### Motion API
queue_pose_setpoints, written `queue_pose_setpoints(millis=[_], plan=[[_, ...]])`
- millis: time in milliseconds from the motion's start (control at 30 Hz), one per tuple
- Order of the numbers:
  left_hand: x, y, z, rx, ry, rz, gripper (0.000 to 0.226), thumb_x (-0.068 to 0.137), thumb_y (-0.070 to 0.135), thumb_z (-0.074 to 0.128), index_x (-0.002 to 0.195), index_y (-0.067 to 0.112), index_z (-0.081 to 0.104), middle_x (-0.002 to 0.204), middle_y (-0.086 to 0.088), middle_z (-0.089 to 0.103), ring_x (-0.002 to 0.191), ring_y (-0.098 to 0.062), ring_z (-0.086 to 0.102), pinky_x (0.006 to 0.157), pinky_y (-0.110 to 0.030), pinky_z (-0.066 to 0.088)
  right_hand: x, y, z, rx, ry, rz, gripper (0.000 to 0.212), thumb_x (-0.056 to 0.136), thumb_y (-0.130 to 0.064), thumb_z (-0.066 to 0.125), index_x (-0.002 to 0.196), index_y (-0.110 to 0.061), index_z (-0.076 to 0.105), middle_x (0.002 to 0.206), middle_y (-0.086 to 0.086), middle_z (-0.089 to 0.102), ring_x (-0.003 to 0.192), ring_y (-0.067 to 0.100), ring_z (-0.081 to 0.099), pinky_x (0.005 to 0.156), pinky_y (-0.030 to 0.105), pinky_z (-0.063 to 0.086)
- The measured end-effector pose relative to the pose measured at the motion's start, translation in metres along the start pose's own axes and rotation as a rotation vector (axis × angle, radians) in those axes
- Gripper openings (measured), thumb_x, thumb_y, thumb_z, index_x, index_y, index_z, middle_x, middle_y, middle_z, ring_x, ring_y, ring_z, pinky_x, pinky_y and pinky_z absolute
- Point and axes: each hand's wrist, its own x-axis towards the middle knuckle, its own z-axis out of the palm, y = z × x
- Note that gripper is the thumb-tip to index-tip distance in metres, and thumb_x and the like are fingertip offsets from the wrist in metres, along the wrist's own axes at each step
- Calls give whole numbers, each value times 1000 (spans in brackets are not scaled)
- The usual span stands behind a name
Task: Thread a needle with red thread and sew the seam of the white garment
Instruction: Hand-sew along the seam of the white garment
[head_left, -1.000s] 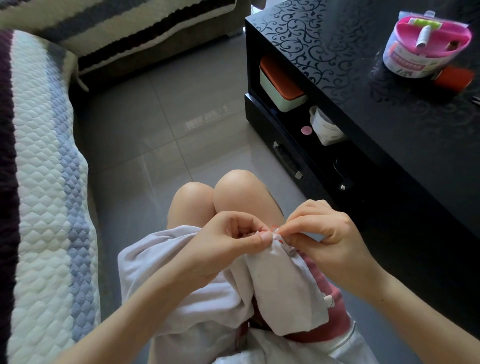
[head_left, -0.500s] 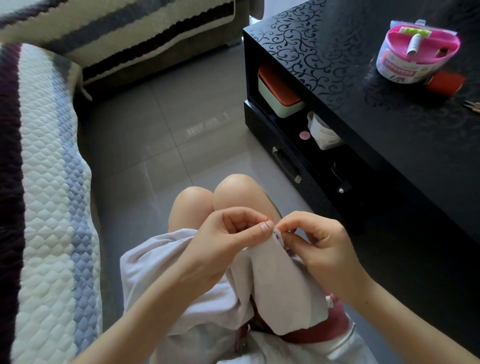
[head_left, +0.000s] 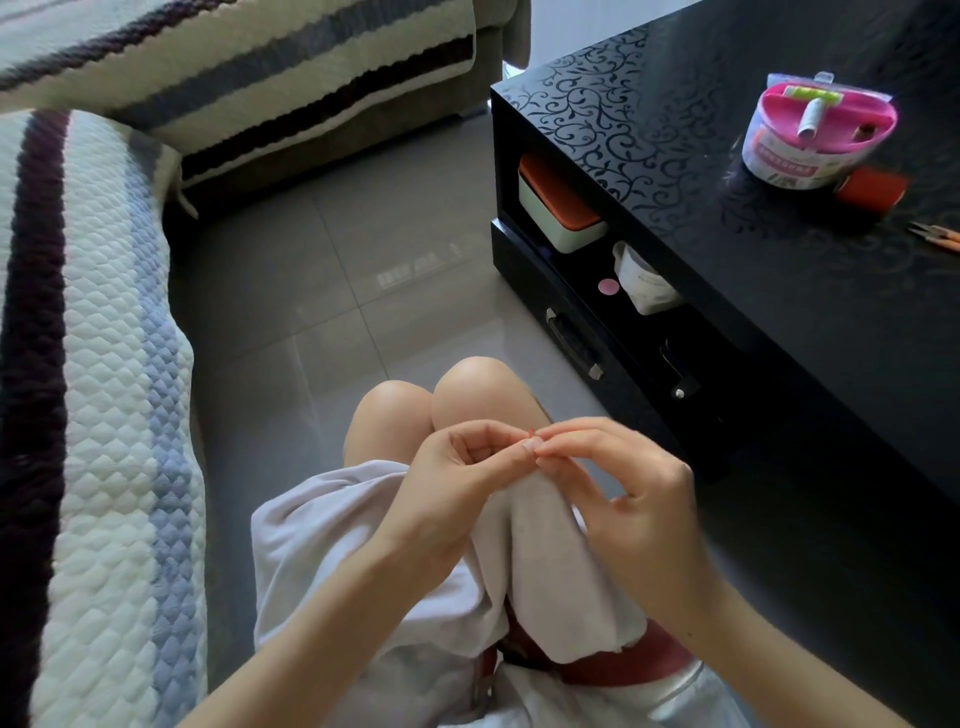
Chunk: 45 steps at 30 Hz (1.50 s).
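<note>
The white garment lies over my lap, one fold raised between my hands. My left hand pinches the top edge of that fold between thumb and forefinger. My right hand meets it from the right, its thumb and forefinger pinched together at the same edge, the other fingers spread. A short bit of red thread shows just above the fingertips. The needle itself is too small to make out. A red thread spool lies on the black table.
The black patterned table stands to my right, with a pink sewing kit and small snips on top. Its lower shelf holds an orange-lidded box and a white pot. A quilted sofa runs along my left.
Both hands have risen slightly with the fold. The right hand's lower fingers have spread open, and a bit of red thread now shows above the fingertips.
</note>
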Motion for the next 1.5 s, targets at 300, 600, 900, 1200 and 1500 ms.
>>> queue_pose_setpoints(millis=[300, 600, 900, 1200, 1500], plan=[[-2, -8, 7, 30, 151, -2, 16, 85, 3, 66, 72, 11, 71, 73, -4, 71, 74, -11, 64, 74, -22, 50, 5, -3, -2, -3, 16, -225, 14, 91, -9, 56, 84, -7, 68, 84, -3, 68, 80, 12, 64, 68, 36, 53], [-1, -15, 2, 117, 117, 13, 8, 82, 18, 73, 78, 11, 72, 78, -7, 71, 79, -14, 65, 79, -32, 50, 12, -19, -13, 115, -9, 216, 10, 90, -14, 62, 80, -14, 64, 74, -11, 67, 68, 11, 65, 62, 25, 52], [12, 5, -6, 206, 32, 59, 10, 72, 32, 70, 70, 22, 72, 81, -14, 69, 86, -25, 62, 82, -39, 49, 11, -14, -9, 98, -66, 460, 10, 91, -14, 62, 92, -20, 70, 69, -3, 69, 65, 9, 67, 64, 31, 57], [12, 13, -16, 241, -125, 98, 8, 78, 23, 63, 70, 21, 66, 79, -13, 61, 81, -26, 53, 70, -37, 38, 7, -5, -3, -60, -136, 455, 15, 88, -14, 66, 94, -24, 75, 77, -12, 66, 64, 5, 59, 65, 23, 48], [12, 16, -17, 329, -144, 105, 10, 79, 25, 61, 72, 18, 65, 77, -7, 66, 77, -24, 52, 72, -42, 37, 9, -9, -6, -158, -203, 378, 13, 86, -12, 67, 86, -23, 75, 67, -16, 55, 62, -3, 53, 60, 12, 33]])
